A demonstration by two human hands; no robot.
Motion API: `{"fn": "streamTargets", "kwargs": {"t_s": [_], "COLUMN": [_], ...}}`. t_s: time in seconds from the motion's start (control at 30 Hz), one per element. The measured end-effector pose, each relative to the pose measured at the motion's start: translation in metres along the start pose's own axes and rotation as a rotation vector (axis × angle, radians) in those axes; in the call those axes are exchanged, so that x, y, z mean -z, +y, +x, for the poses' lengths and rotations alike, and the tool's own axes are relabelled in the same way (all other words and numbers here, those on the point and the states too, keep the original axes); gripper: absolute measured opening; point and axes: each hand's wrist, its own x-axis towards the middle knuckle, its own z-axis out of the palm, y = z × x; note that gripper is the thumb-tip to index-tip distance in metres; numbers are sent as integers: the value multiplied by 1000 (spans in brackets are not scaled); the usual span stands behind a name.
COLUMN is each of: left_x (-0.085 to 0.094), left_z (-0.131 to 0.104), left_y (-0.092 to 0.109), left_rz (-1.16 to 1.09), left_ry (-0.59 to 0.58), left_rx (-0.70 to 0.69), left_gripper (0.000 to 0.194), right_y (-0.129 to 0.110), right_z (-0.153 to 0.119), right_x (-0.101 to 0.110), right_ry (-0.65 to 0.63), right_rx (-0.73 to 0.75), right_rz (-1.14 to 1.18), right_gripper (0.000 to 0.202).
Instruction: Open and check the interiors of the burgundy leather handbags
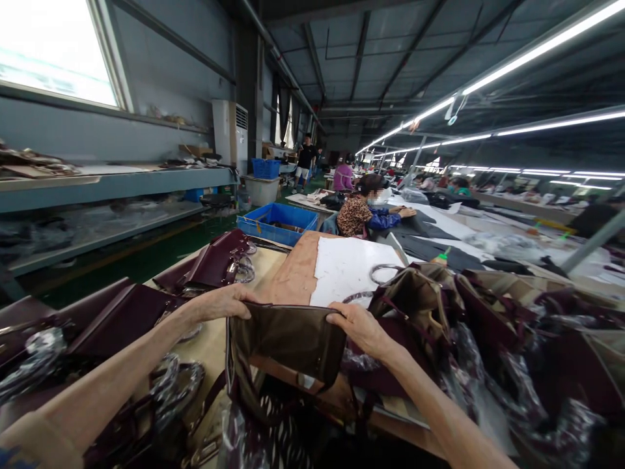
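Note:
Between my two hands a brown-lined handbag (293, 339) hangs with its lining towards me. My left hand (227, 304) pinches its upper left corner, thumb on the near side. At the upper right corner my right hand (359, 327) grips the same edge between thumb and fingers. The lower part of the bag drops into shadow, where its shape is hard to make out. Close on the right stand several open burgundy handbags (415, 303) with beige lining. To the left lie more burgundy bags (215, 260), their handles wrapped in clear plastic.
Beyond the bag, a white sheet (349, 270) lies over brown board (295, 267) on the table. A blue crate (278, 223) stands past the table's far left end. A co-worker in a patterned top (354, 215) sits ahead at a long table. Shelving (117, 185) lines the left wall.

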Motion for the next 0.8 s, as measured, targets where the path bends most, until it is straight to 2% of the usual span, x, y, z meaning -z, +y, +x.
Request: {"fn": "streamTargets", "kwargs": {"t_s": [0.17,0.33,0.43,0.57,0.67,0.8], "left_x": [1,-2,-3,-3,-4,-5], "left_z": [-2,-3,-3,-3,-3,-4], "left_y": [0,0,-1,-3,-5,-4], "left_rz": [28,-76,-115,-114,-111,-97], "left_ry": [20,-25,-26,17,7,22], "left_rx": [17,7,18,43,15,-3], "left_gripper": [37,39,41,42,42,40], "right_y": [-4,-11,-26,-58,-82,-94], "right_z": [-6,-1,6,14,18,23], "right_x": [-3,2,3,-3,-9,-8], "right_ry": [47,44,56,122,171,66], "right_rx": [40,-10,48,155,85,-76], "right_rz": [-117,-301,-429,-629,-743,-668], "right_gripper": [30,28,25,27,25,28]}}
